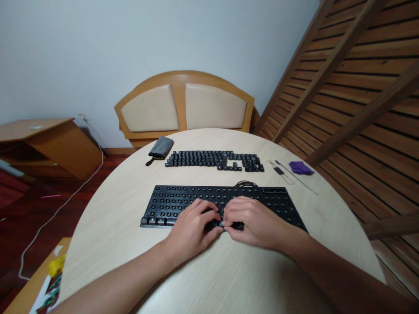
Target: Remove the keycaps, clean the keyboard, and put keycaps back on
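Note:
A black keyboard [165, 200] lies on the round table, most of its key positions without caps. Along its near edge at the left, several keycaps [152, 221] and the space bar [171, 222] are in place. My left hand [198, 222] is closed over the bottom row, its thumb at the near edge. My right hand [247, 218] is curled beside it, thumb and fingers pinching a small keycap [221, 223] at the bottom row. The fingertips of both hands nearly meet there, and the fingers partly hide the keys beneath.
Behind the keyboard, loose black keycaps [196, 158] are laid out in rows. A grey pouch [161, 147] lies to their left. At the right are a wire keycap puller [279, 170], a thin metal rod [299, 179] and a folded purple cloth [301, 168]. The keyboard's cable [246, 183] is coiled behind it.

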The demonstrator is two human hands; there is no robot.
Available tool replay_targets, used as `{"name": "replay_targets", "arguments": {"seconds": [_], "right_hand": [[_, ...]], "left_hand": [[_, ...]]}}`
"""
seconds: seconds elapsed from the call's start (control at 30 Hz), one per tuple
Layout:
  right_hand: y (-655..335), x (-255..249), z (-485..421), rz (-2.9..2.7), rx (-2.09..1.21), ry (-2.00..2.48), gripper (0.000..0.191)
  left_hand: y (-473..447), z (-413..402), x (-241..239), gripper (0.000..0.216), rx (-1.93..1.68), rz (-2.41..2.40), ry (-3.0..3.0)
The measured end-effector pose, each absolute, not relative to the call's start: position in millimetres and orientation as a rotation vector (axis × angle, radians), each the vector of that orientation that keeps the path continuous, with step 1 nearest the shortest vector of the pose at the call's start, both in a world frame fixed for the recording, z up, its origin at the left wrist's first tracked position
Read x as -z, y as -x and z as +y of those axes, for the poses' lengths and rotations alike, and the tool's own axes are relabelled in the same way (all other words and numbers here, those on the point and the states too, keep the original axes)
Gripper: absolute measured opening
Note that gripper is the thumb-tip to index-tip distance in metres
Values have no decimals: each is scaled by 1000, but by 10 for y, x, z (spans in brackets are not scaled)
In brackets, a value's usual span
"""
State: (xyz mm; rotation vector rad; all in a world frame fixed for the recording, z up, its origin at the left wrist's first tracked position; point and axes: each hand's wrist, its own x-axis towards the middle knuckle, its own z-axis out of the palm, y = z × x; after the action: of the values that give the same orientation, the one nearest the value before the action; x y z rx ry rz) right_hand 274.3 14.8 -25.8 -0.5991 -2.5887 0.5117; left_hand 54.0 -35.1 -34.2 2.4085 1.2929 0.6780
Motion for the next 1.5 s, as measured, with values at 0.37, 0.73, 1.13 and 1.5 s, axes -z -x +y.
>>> {"name": "replay_targets", "arguments": {"seconds": [0.37,0.73,1.13,1.5], "right_hand": [[-2808,326,251,-2623,-484,417,10],[-2752,214,573,-2492,-142,905,12],[-2324,331,1320,-2514,211,1323,27],[-2354,222,1184,-2454,-6,1251,18]], "left_hand": [[-561,-335,333,9,-650,1295,-2444],[-496,-339,279,13,-553,1336,-2490],[-425,-329,176,21,-398,1410,-2527],[-335,-298,123,20,-347,1459,-2508]]}}
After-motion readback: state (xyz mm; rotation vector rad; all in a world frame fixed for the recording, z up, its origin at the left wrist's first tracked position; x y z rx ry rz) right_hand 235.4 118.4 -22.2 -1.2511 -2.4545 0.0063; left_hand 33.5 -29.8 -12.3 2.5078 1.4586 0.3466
